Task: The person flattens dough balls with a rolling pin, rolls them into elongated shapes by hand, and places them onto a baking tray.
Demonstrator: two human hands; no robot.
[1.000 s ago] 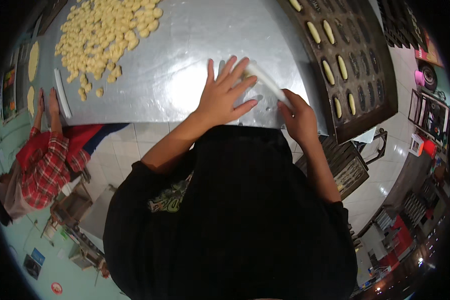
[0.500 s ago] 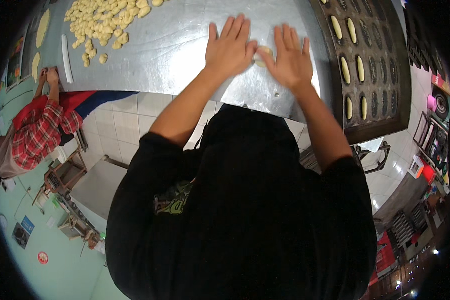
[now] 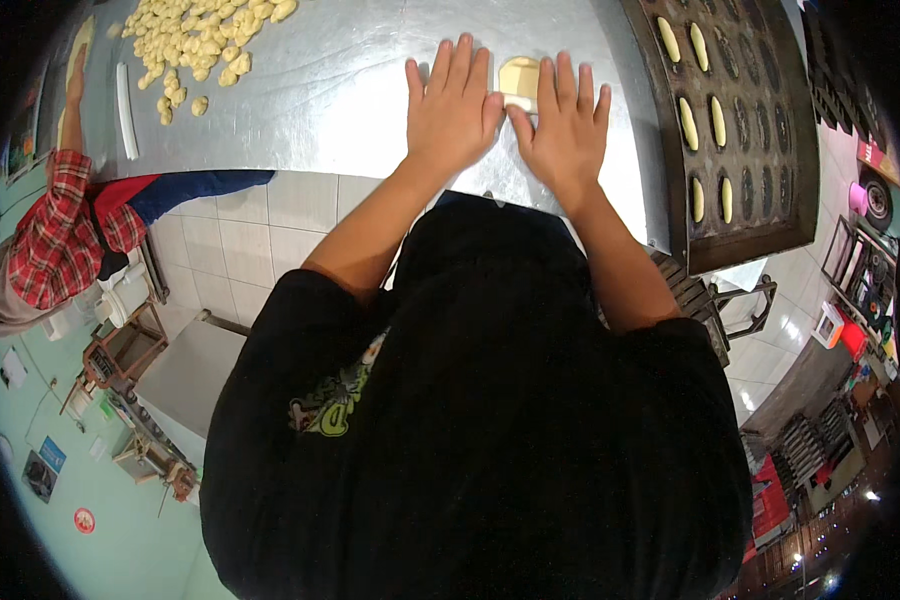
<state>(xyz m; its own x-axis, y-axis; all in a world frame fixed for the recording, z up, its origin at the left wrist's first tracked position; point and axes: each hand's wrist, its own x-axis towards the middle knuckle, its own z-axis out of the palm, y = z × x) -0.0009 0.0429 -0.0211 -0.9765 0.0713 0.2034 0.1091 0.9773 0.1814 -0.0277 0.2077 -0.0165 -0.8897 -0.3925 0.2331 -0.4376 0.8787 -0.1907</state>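
Note:
A small flattened piece of dough [image 3: 517,76] lies on the metal table between my hands, its near edge curled into a pale roll. My left hand [image 3: 452,112] is flat on the table just left of the dough, fingers spread, the thumb beside the roll's left end. My right hand [image 3: 563,138], also open with fingers stretched out, covers the dough's right side. Its thumb is by the roll. What lies under the right palm is hidden. Neither hand grasps anything.
Many small dough balls [image 3: 198,38] are heaped at the table's far left, near a white bar [image 3: 127,110]. A dark moulded tray [image 3: 752,252] on the right holds several dough sticks [image 3: 689,123]. At left, a co-worker in a red plaid shirt [image 3: 62,240] reaches along a dough strip.
The dough between my hands now shows a flat sheet with a rolled near edge. My right hand has shifted slightly left. The co-worker's arm has stretched farther along the table.

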